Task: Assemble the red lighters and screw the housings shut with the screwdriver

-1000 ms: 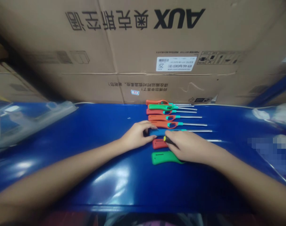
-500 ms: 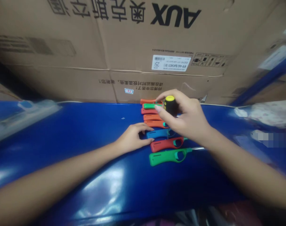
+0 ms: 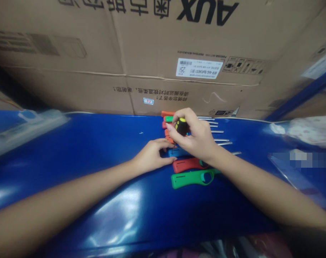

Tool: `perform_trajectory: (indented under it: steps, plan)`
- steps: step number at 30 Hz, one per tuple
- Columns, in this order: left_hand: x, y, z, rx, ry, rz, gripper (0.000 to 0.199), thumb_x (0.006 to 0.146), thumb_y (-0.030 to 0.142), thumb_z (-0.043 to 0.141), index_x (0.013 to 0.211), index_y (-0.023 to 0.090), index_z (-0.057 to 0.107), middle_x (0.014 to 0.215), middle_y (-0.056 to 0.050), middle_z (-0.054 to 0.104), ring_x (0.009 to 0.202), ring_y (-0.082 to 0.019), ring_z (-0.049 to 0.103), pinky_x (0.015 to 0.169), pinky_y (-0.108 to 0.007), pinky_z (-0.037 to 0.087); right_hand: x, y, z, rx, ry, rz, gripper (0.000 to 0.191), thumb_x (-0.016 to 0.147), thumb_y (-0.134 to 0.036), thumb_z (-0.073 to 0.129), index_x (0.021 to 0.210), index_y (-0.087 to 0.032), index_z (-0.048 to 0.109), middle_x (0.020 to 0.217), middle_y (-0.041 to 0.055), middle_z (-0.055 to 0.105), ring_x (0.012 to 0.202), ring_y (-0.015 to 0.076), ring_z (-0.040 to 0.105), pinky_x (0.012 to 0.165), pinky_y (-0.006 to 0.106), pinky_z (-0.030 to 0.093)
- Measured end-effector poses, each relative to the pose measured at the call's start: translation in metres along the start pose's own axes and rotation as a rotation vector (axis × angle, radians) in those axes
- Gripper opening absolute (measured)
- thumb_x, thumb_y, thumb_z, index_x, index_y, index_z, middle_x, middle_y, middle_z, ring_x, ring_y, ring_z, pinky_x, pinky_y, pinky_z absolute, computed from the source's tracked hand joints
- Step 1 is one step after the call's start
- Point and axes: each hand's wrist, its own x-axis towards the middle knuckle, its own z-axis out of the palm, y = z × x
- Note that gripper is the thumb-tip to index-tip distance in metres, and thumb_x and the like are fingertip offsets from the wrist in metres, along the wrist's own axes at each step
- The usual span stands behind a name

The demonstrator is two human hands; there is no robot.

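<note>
Left hand: the left hand point(image 3: 150, 157) is curled part-closed, and the butt of a blue plastic long-necked lighter point(image 3: 177, 153) is held between thumb and fingers.
Right hand: the right hand point(image 3: 196, 134) is closed around a rounded black-and-yellow tool handle point(image 3: 181, 127), held upright above the lighters; whether a lighter is touched by its lower end cannot be told.
Near side: a red plastic lighter point(image 3: 186, 165) is laid just beside the blue one, then a green plastic lighter point(image 3: 190, 179), partly covered by the right forearm.
Far side: orange, red and green lighters point(image 3: 167, 114) are set in a row, their metal stems pointed right, partly hidden by the right hand.
Table: all are carried by a glossy blue table point(image 3: 111, 136).
Left edge: clear plastic wrapping point(image 3: 44, 122) is seen.
Behind: a brown cardboard carton point(image 3: 152, 53) is stood, its "AUX" lettering upside down, with a white label point(image 3: 200, 68) attached.
</note>
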Motion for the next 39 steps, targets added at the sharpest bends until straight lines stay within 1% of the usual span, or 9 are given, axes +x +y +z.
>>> perform_trajectory:
  steps: [6, 16, 19, 24, 26, 30, 33, 37, 39]
  plan:
    - [0.001, 0.001, -0.002, 0.005, -0.002, 0.021, 0.029, 0.078, 0.027, 0.079, 0.105, 0.017, 0.075, 0.105, -0.007, 0.074, 0.088, -0.021, 0.068, 0.081, -0.034, 0.056, 0.001, 0.002, 0.003, 0.066, -0.019, 0.029, 0.010, 0.096, -0.030, 0.056, 0.097, -0.022, 0.051, 0.083, -0.0021, 0.064, 0.067, 0.0102, 0.060, 0.065, 0.023, 0.046]
    - [0.001, 0.000, -0.001, -0.007, -0.022, -0.011, 0.035, 0.079, 0.029, 0.078, 0.110, 0.015, 0.074, 0.107, -0.009, 0.074, 0.088, -0.021, 0.068, 0.081, -0.034, 0.056, 0.000, 0.003, 0.000, -0.020, 0.025, 0.022, 0.010, 0.096, -0.031, 0.054, 0.094, -0.021, 0.052, 0.077, -0.0041, 0.058, 0.057, 0.0087, 0.050, 0.057, 0.023, 0.039]
    - [0.001, 0.001, -0.001, 0.006, -0.018, -0.001, 0.034, 0.078, 0.028, 0.078, 0.110, 0.017, 0.075, 0.102, -0.007, 0.074, 0.085, -0.020, 0.067, 0.079, -0.034, 0.056, 0.003, -0.002, -0.004, -0.149, -0.073, 0.045, 0.016, 0.098, -0.036, 0.051, 0.097, -0.020, 0.054, 0.073, -0.0029, 0.061, 0.057, 0.0103, 0.052, 0.057, 0.023, 0.037]
    - [0.000, 0.003, -0.002, 0.023, -0.009, 0.007, 0.033, 0.080, 0.029, 0.077, 0.111, 0.019, 0.076, 0.101, -0.008, 0.074, 0.087, -0.021, 0.068, 0.081, -0.035, 0.057, 0.021, -0.018, -0.016, -0.605, -0.235, 0.080, 0.044, 0.097, -0.058, 0.044, 0.089, -0.018, 0.061, 0.060, 0.0029, 0.060, 0.058, 0.0184, 0.057, 0.054, 0.027, 0.027]
    - [0.000, 0.003, -0.002, 0.019, 0.001, 0.016, 0.032, 0.080, 0.031, 0.077, 0.110, 0.020, 0.076, 0.106, -0.008, 0.073, 0.094, -0.022, 0.069, 0.087, -0.036, 0.057, 0.030, -0.022, -0.019, -0.671, -0.290, 0.101, 0.043, 0.099, -0.052, 0.041, 0.088, -0.017, 0.063, 0.064, 0.0068, 0.063, 0.060, 0.0210, 0.059, 0.056, 0.028, 0.027]
    - [0.000, 0.002, -0.001, 0.024, 0.021, 0.047, 0.028, 0.081, 0.030, 0.077, 0.106, 0.019, 0.077, 0.108, -0.009, 0.074, 0.102, -0.024, 0.070, 0.094, -0.038, 0.056, 0.038, -0.027, -0.026, -0.562, -0.453, 0.068, 0.027, 0.097, -0.026, 0.039, 0.108, -0.013, 0.060, 0.077, 0.0098, 0.071, 0.064, 0.0217, 0.062, 0.057, 0.029, 0.030]
    - [0.000, 0.001, 0.000, 0.016, 0.025, 0.074, 0.024, 0.082, 0.029, 0.075, 0.104, 0.019, 0.077, 0.106, -0.007, 0.075, 0.098, -0.023, 0.071, 0.091, -0.037, 0.057, 0.034, -0.030, -0.033, -0.415, -0.521, 0.011, 0.031, 0.095, -0.025, 0.043, 0.120, -0.012, 0.054, 0.084, 0.0085, 0.073, 0.070, 0.0209, 0.064, 0.059, 0.028, 0.033]
    - [-0.001, 0.000, 0.000, 0.020, 0.024, 0.072, 0.026, 0.083, 0.028, 0.075, 0.107, 0.019, 0.075, 0.109, -0.007, 0.075, 0.099, -0.023, 0.071, 0.090, -0.037, 0.058, 0.027, -0.029, -0.036, -0.489, -0.454, -0.008, 0.035, 0.097, -0.044, 0.043, 0.099, -0.014, 0.060, 0.077, 0.0083, 0.070, 0.068, 0.0223, 0.064, 0.058, 0.029, 0.031]
    - [-0.001, 0.001, -0.001, 0.041, 0.018, 0.064, 0.023, 0.082, 0.029, 0.076, 0.103, 0.018, 0.076, 0.105, -0.008, 0.075, 0.096, -0.023, 0.071, 0.089, -0.037, 0.058, 0.026, -0.027, -0.036, -0.466, -0.457, -0.022, 0.034, 0.099, -0.044, 0.040, 0.096, -0.016, 0.059, 0.079, 0.0068, 0.070, 0.070, 0.0213, 0.064, 0.058, 0.028, 0.031]
